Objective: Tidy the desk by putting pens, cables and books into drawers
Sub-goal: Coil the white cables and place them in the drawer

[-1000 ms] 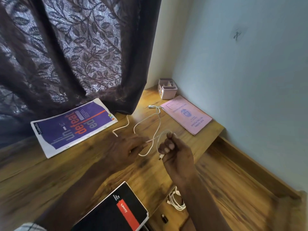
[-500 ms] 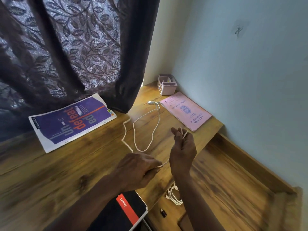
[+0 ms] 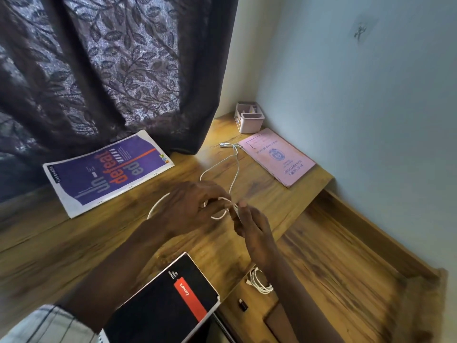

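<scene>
A white cable (image 3: 232,167) lies looped on the wooden desk (image 3: 61,248), its plug end near the pink book (image 3: 277,157). My left hand (image 3: 190,206) grips a loop of the cable over the desk. My right hand (image 3: 252,226) pinches the same cable close beside the left. A purple book (image 3: 106,172) lies at the back left. A black notebook with a red label (image 3: 168,300) sits at the desk's front edge. Below the desk an open drawer (image 3: 333,268) holds a coiled white cable (image 3: 259,280) and a small black adapter (image 3: 243,305).
A pink desk organiser (image 3: 249,117) stands in the back corner by the wall. A dark leaf-patterned curtain (image 3: 111,70) hangs over the desk's back edge. The pale wall runs along the right of the desk and drawer.
My left hand has risen from the desk's front edge and come up against my right hand. The cable's loop on the desk has drawn in toward both hands.
</scene>
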